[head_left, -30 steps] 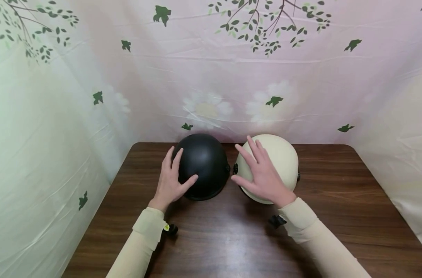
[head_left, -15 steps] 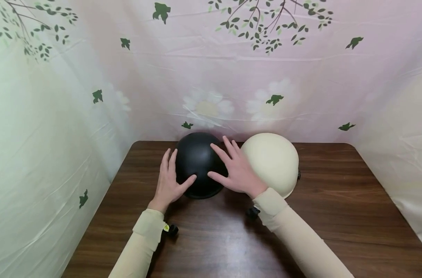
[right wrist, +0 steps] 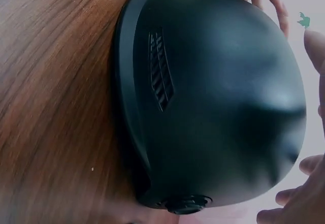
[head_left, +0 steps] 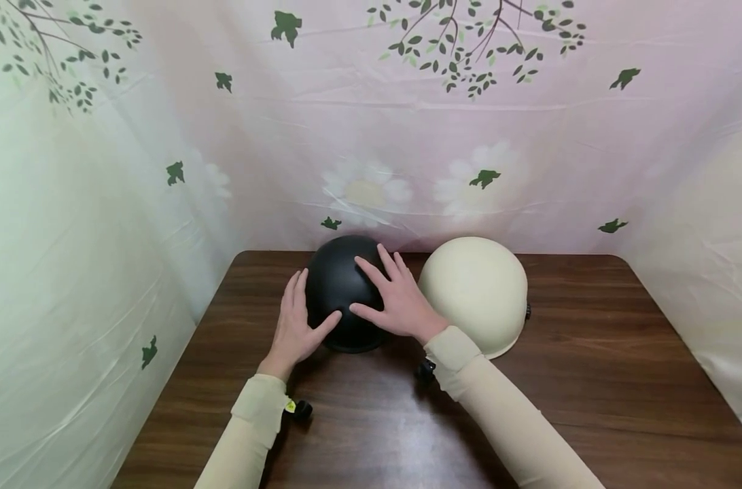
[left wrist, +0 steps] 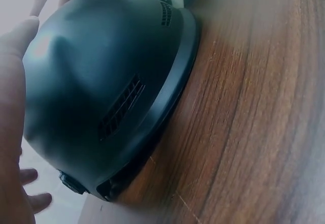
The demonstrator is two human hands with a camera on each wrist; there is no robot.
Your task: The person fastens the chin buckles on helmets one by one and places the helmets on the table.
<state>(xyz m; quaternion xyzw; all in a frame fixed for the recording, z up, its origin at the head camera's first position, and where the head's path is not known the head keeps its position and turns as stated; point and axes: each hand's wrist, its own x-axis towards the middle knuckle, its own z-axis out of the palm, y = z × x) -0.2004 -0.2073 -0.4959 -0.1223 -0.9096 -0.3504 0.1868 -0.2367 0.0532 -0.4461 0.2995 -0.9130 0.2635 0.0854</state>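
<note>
Black helmet dome-up on the counter, by the far edge and left of the middle. Left hand along its left side, released, thumb spread wide from the fingers. Right hand at its right side, likewise released, fingers fanned out over the dome. On both sides, cannot tell touching from just beside. In the left wrist view, a slatted vent low on the shell; in the right wrist view, a round knob near the rim. Farther right, a cream helmet, also dome-up, partly behind the right hand and sleeve. Below the left wrist, a small black device. Beyond the counter, pale cloth printed with leafy branches and daisies.
</note>
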